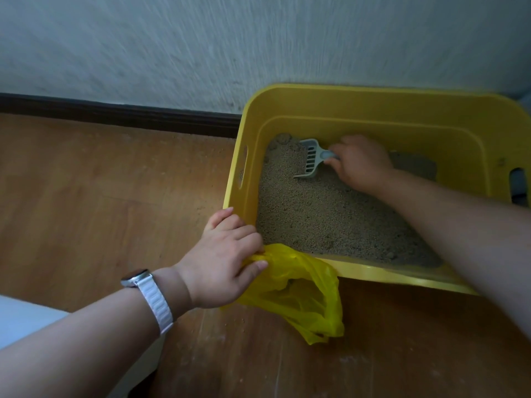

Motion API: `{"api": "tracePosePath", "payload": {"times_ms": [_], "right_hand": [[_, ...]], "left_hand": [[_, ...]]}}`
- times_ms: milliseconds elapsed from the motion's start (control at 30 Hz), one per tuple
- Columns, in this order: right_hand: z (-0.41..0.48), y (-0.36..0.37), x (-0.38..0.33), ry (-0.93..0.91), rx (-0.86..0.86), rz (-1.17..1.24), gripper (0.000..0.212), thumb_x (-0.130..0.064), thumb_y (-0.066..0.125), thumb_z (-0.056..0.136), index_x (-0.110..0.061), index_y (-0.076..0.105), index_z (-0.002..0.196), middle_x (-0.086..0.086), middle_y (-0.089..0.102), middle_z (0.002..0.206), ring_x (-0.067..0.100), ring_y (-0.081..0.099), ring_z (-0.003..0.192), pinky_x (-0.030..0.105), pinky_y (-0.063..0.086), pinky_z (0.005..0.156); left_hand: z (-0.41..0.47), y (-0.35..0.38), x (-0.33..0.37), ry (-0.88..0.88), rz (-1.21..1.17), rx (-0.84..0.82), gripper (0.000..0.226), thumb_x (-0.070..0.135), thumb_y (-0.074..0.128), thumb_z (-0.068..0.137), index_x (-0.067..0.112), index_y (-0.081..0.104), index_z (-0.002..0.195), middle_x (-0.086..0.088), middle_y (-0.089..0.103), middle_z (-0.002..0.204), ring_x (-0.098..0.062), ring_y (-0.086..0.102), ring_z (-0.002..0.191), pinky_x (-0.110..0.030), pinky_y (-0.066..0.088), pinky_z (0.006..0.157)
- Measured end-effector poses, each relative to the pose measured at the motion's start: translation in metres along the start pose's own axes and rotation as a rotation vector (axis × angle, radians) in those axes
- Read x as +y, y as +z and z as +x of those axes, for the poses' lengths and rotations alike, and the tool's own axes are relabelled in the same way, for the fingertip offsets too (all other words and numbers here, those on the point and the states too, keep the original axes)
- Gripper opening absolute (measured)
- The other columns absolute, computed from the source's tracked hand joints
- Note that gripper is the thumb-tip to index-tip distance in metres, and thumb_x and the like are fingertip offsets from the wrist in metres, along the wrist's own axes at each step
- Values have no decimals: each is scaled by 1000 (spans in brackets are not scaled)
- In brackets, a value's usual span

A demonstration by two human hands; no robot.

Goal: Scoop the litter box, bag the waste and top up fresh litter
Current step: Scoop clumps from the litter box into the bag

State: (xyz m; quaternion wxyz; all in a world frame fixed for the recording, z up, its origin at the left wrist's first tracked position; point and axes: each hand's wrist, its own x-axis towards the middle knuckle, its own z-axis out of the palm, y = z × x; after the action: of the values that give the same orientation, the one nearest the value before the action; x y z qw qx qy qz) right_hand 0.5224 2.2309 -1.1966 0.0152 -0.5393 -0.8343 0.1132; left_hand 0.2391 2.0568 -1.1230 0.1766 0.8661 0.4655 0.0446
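A yellow plastic litter box (359,110) stands on the wooden floor against the wall, holding grey-brown litter (324,214). My right hand (362,165) is inside the box, closed on the handle of a grey slotted scoop (309,159) whose blade rests in the litter near the far left corner. Beside a clump at that corner the litter is heaped. My left hand (227,254) rests at the box's near left corner and pinches the rim of a yellow plastic bag (304,294), which hangs open over the box's front edge onto the floor.
The wall with a dark skirting board (115,113) runs behind the box. Wooden floor (100,202) lies to the left, with scattered litter grains. A white object (26,320) sits at the lower left. The box has handle slots in its side walls.
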Motion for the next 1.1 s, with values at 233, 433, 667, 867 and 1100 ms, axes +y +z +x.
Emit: {"api": "tracePosePath", "payload": {"times_ms": [233, 433, 667, 867, 1100], "right_hand": [[-3, 3, 2, -48, 66, -4, 30, -39, 49, 97, -15, 64, 108, 0, 49, 87, 17, 41, 82, 31, 32, 65], [-6, 6, 1, -49, 90, 17, 31, -38, 50, 97, -14, 65, 109, 4, 54, 89, 19, 42, 82, 30, 34, 65], [-6, 6, 6, -72, 87, 63, 29, -37, 51, 97, -15, 65, 109, -2, 48, 85, 17, 41, 82, 30, 29, 65], [0, 2, 8, -90, -11, 144, 24, -39, 51, 96, -19, 63, 98, -2, 52, 81, 19, 46, 78, 29, 29, 62], [-4, 13, 2, 11, -137, 300, 21, -40, 51, 97, -23, 63, 95, -2, 59, 82, 17, 54, 73, 29, 43, 62]], "left_hand": [[-1, -3, 0, -26, -15, -25, 27, 47, 45, 92, 24, 58, 89, 10, 54, 84, -18, 49, 91, -45, 20, 110], [-3, -1, -1, -26, -17, -21, 27, 47, 45, 92, 24, 57, 88, 10, 53, 83, -17, 48, 90, -45, 20, 111], [-1, -1, 1, -31, -11, -26, 27, 47, 45, 92, 24, 58, 88, 10, 54, 84, -16, 48, 91, -44, 19, 111], [-1, -1, 2, -30, -11, -13, 26, 47, 45, 91, 24, 57, 87, 10, 53, 82, -16, 47, 90, -44, 19, 111], [0, 1, 2, -30, -12, -3, 27, 47, 45, 92, 24, 58, 87, 10, 54, 82, -16, 48, 89, -44, 20, 110]]}}
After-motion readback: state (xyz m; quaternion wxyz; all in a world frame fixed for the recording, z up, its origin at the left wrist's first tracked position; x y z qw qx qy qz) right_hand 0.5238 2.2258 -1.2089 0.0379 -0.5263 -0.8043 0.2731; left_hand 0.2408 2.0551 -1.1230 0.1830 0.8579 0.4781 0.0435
